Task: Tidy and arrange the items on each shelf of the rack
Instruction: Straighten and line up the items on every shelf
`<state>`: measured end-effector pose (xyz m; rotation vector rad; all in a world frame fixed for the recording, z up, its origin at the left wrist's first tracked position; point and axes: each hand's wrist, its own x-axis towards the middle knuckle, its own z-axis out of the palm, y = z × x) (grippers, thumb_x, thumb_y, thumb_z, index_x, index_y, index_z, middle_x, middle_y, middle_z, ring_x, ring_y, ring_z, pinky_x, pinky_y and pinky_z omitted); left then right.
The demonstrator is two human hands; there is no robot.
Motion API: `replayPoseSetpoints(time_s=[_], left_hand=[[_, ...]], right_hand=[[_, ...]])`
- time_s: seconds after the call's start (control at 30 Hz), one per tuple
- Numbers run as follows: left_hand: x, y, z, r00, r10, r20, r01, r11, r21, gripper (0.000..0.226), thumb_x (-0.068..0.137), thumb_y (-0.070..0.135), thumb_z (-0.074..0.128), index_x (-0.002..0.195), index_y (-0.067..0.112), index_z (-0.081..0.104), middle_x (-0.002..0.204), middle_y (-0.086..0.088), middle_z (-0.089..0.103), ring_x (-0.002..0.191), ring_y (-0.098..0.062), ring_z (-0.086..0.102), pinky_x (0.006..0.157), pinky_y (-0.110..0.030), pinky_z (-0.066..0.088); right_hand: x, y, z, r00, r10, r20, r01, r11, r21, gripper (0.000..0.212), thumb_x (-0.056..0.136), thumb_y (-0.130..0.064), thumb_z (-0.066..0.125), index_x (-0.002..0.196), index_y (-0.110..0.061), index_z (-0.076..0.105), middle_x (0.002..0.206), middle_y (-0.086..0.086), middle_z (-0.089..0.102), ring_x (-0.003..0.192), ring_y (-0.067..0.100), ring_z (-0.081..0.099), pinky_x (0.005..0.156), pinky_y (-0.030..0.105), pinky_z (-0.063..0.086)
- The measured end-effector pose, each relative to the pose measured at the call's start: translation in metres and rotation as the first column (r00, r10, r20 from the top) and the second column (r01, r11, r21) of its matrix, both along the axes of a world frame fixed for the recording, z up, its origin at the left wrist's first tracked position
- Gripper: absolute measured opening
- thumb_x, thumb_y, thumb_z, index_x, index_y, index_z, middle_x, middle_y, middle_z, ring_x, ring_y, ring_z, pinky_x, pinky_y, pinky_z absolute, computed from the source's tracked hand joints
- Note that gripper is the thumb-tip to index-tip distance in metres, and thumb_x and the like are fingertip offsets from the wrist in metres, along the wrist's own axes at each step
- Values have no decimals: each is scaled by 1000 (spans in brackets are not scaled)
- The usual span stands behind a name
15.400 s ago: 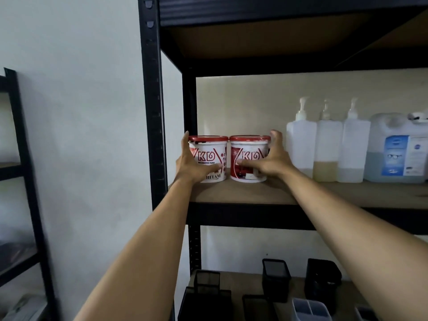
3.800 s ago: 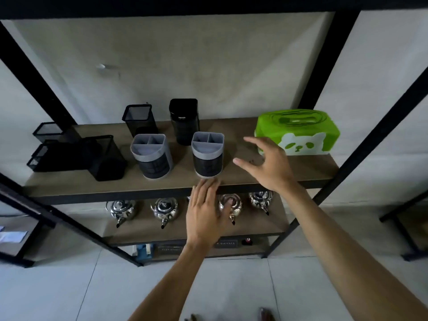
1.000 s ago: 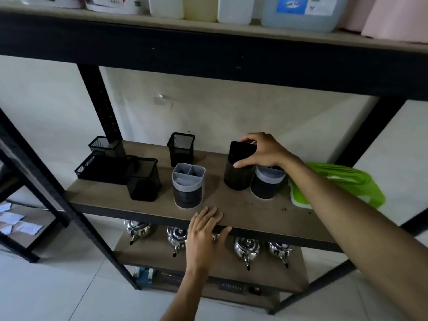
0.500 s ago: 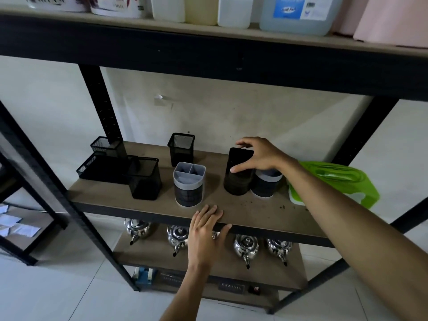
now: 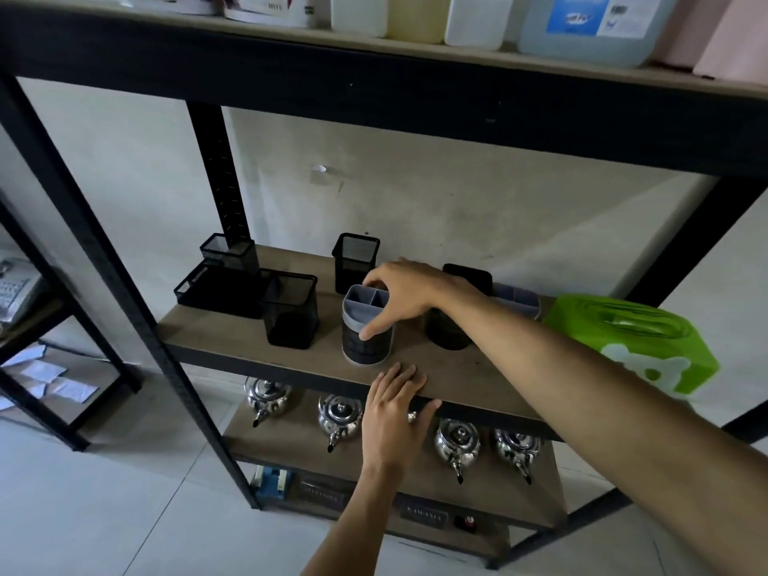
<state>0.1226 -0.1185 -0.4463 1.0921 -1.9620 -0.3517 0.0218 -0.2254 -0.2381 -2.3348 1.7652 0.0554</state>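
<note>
Two hands at middle shelf [image 5: 232, 347]. Right hand [image 5: 405, 295] grips grey divided holder [image 5: 366, 326], thumb on front, fingers over rim; holder upright near shelf's front edge. Left hand [image 5: 392, 413] flat, fingers straight, resting on that edge just below holder.

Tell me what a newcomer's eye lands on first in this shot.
The bright green tissue box with a panda face stands out at the right end of the middle shelf. Near the shelf's centre, the right hand grips a grey divided pen holder, while the left hand rests flat on the front edge. Below, shiny steel kettles stand in a row.
</note>
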Motion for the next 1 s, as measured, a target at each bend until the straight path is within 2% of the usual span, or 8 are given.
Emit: replayPoseSetpoints(time_s=[0.1, 0.3, 0.7, 0.8, 0.9, 1.0], left_hand=[[1, -1, 0, 1000, -8, -2, 8, 1000, 0, 41, 92, 49, 66, 124, 23, 71, 138, 5, 63, 141, -12, 44, 121, -32, 26], [1, -1, -1, 1000, -4, -7, 4, 1000, -6, 40, 93, 46, 67, 124, 22, 71, 137, 5, 63, 141, -13, 45, 122, -31, 25], [-1, -1, -5, 1000, 10, 4, -10, 999, 30, 43, 93, 50, 64, 125, 22, 71, 138, 5, 63, 142, -12, 43, 122, -35, 27], [-1, -1, -3, 1000, 5, 6, -5, 999, 49, 43, 93, 50, 65, 125, 22, 71, 139, 5, 62, 142, -11, 42, 121, -36, 28], [0, 0, 6, 1000, -1, 22, -1, 996, 84, 46, 92, 52, 66, 127, 23, 69, 139, 6, 62, 143, -9, 41, 123, -34, 26], [7, 0, 28, 999, 1, -45, 8, 983, 185, 58, 89, 56, 68, 138, 26, 58, 140, 7, 58, 135, -8, 46, 114, -39, 40]], right_hand=[[1, -4, 1, 1000, -5, -8, 5, 1000, -18, 83, 61, -73, 84, 126, -24, 65, 117, -8, 68, 97, 14, 63, 79, 34, 56], [-30, -18, 18, 996, -61, 67, 60, 998, 22, 78, 60, -64, 90, 123, -23, 68, 115, -7, 70, 100, 14, 66, 87, 39, 59], [-63, -17, 5, 992, -120, 47, 117, 991, 60, 81, 59, -60, 92, 127, -26, 65, 120, -7, 67, 106, 16, 64, 92, 44, 57], [-63, -14, 5, 991, -121, 63, 117, 991, 67, 86, 60, -62, 91, 133, -26, 62, 128, -6, 65, 114, 18, 62, 95, 44, 55], [-71, -5, 9, 977, -159, 143, 151, 987, 62, 99, 65, -62, 89, 148, -23, 51, 147, -5, 56, 133, 18, 53, 108, 41, 47], [-92, 14, 13, 930, -224, 290, 226, 974, 29, 104, 68, -62, 87, 155, -26, 43, 158, -8, 44, 146, 14, 40, 117, 36, 35]])
